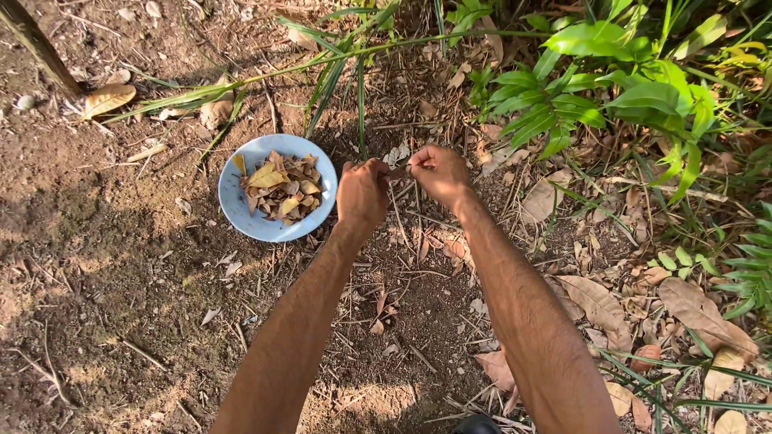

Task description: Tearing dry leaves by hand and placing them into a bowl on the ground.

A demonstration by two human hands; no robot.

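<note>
1. Your left hand (361,195) and right hand (440,174) meet near the centre of the view, both closed, pinching the two ends of a small dry leaf or twig piece (400,170) that spans the short gap between them; it is too small to say which.
2. Keep that piece clamped near its middle, fingertips close together, so it snaps cleanly, as I judge it.
3. The pale blue bowl (277,187) sits on the ground at nine o'clock from your left hand, just beside it, already holding dry brown and yellow leaves (281,186).
4. Hold the piece low and toward the bowl, so fragments do not scatter over the bare soil (96,265).
5. At one to three o'clock stand green plants (611,88); keep your right elbow clear of them.
</note>
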